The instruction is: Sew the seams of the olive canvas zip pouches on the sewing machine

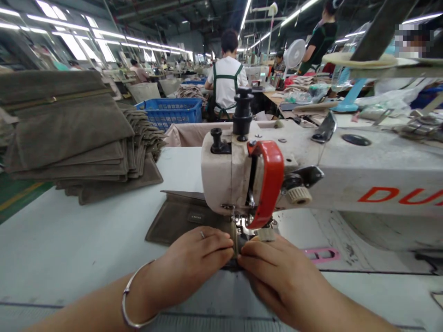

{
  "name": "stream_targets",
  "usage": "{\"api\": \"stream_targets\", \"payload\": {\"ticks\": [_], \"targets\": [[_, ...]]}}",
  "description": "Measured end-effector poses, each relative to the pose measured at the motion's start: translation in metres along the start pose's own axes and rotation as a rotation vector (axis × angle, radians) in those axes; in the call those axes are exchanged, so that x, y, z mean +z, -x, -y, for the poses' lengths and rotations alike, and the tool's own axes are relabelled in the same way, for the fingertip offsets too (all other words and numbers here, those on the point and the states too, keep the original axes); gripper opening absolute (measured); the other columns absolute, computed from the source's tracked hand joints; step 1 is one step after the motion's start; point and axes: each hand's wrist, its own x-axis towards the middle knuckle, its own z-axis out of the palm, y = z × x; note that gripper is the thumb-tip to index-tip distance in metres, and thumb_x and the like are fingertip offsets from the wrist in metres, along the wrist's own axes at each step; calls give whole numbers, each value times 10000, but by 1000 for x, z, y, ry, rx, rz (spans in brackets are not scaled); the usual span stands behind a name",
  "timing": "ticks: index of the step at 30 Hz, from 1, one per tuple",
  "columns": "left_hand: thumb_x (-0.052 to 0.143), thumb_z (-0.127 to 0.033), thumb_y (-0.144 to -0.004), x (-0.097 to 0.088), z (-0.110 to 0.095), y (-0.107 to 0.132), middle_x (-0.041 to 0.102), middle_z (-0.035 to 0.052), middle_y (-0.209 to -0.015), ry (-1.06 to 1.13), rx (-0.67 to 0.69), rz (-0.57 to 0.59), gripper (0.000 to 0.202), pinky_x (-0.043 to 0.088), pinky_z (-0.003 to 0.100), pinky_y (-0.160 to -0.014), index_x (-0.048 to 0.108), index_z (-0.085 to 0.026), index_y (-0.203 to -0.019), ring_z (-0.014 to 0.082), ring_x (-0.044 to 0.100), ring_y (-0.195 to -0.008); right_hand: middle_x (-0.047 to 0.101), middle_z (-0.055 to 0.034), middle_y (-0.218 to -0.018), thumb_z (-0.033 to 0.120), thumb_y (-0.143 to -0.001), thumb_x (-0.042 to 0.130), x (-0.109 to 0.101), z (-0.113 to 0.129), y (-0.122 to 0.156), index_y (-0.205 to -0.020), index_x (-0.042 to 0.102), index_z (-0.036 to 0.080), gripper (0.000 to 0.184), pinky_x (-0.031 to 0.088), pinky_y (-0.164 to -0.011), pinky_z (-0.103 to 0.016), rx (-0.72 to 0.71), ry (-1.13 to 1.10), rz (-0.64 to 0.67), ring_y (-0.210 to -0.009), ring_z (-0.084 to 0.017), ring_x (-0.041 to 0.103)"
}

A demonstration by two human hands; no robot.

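A dark brown fabric piece (173, 221) with a small label lies under the needle area of a white sewing machine (216, 170). My left hand (194, 256), wearing a ring and a bangle, presses its closed fingers on the fabric left of the presser foot (242, 223). Just right of the seam, my right hand (282, 272) grips the near edge of the same piece with its fingers bunched. The two sets of fingertips almost meet in front of the foot. A red guard (270, 184) covers the machine's front, and part of the fabric is hidden beneath the head and hands.
A tall stack of brown fabric pieces (69, 133) stands at the left of the white table (86, 258). A pink plastic piece (323, 254) lies right of my right hand. Behind the machine are a blue crate (173, 110) and a seated person (228, 74).
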Motion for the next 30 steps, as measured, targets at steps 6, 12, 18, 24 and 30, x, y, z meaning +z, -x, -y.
{"api": "stream_targets", "payload": {"ticks": [6,12,18,24,30], "targets": [[420,-77,-995,-3,-2,-5,654,66,-1126,21,-48,36,240,484,351,-980,588,-146,-1152,176,591,-1042,649,-67,-1023,60,-902,460,-2,-1,3,-1072,638,174,271,463,-850,-399,15,-31,-1,-961,-217,561],[455,-62,-975,-6,-4,-9,674,48,-1035,-26,-38,-18,186,502,319,-915,598,-135,-1069,168,609,-973,646,-55,-1031,69,-891,481,0,-5,3,-1160,618,198,328,446,-867,-421,26,-23,2,-969,-227,549],[451,-94,-975,-1,-5,-8,682,66,-1061,-75,-87,-154,209,523,308,-942,595,-157,-1112,168,628,-1001,640,-48,-1026,70,-855,495,1,-1,0,-1096,634,208,310,439,-865,-440,40,12,20,-968,-244,531],[491,-95,-968,-4,-5,-11,660,50,-1048,-14,-76,-63,160,501,311,-940,602,-161,-1063,160,602,-983,637,-42,-1013,68,-854,488,0,0,1,-986,637,207,243,434,-859,-431,23,11,11,-948,-229,537],[424,-76,-972,-7,-7,-19,680,34,-997,-21,-77,-17,216,529,294,-881,609,-174,-1027,152,628,-921,638,-51,-1017,68,-851,484,-1,-2,3,-1082,611,192,291,442,-832,-417,29,-19,28,-927,-221,538]]}}
